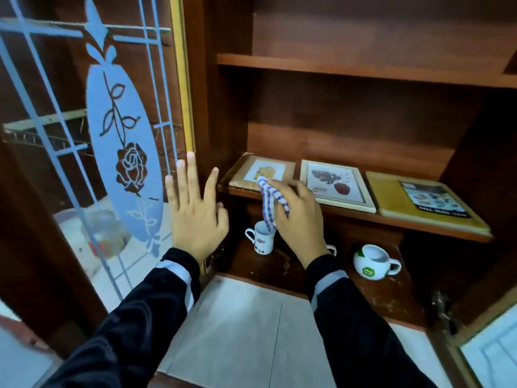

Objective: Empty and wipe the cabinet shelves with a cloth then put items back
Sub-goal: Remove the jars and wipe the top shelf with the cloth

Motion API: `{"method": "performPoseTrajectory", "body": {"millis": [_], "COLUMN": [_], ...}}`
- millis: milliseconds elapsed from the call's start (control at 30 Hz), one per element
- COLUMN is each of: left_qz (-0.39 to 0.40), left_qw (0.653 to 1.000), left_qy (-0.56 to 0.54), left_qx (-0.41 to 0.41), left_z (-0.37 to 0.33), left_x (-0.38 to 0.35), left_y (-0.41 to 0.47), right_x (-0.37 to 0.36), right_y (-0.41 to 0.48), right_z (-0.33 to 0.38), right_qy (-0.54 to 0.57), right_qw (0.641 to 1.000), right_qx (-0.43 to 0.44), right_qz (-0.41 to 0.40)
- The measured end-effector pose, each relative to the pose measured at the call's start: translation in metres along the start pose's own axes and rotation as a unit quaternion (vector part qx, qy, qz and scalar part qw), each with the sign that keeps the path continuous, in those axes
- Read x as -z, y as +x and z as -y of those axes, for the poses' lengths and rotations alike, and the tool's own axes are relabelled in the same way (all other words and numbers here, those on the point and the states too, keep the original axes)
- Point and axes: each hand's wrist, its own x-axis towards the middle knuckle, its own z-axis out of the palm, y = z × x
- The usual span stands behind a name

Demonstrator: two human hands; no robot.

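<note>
At frame centre, the right hand (300, 217) clenches a blue-and-white striped cloth (270, 203) in its fingers (303, 189), at the front edge of the middle shelf (391, 219) beside a brown picture frame (261, 172). The left hand (195, 211), fingers spread and released, hovers near the etched glass door (112, 121) at left. Two mugs, one tall (261, 240), one round (373, 261), stand lower down.
</note>
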Motion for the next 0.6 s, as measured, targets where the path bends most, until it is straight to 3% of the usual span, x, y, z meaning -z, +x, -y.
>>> {"method": "performPoseTrajectory", "body": {"millis": [167, 433, 600], "left_qz": [0.053, 0.198, 0.26], "left_qw": [0.997, 0.967, 0.944], "left_qy": [-0.028, -0.105, -0.143], "left_qx": [0.04, 0.122, 0.142], "left_z": [-0.013, -0.039, -0.056], "left_x": [-0.018, -0.019, -0.003], "left_y": [-0.034, -0.08, -0.118], "right_x": [0.001, 0.024, 0.031], "right_y": [-0.025, -0.055, -0.081], "right_z": [-0.007, -0.011, -0.019], "right_qy": [-0.006, 0.111, 0.152], "right_qw": [0.998, 0.989, 0.963], "right_qx": [-0.049, -0.064, -0.136], "right_qz": [0.03, 0.072, 0.174]}}
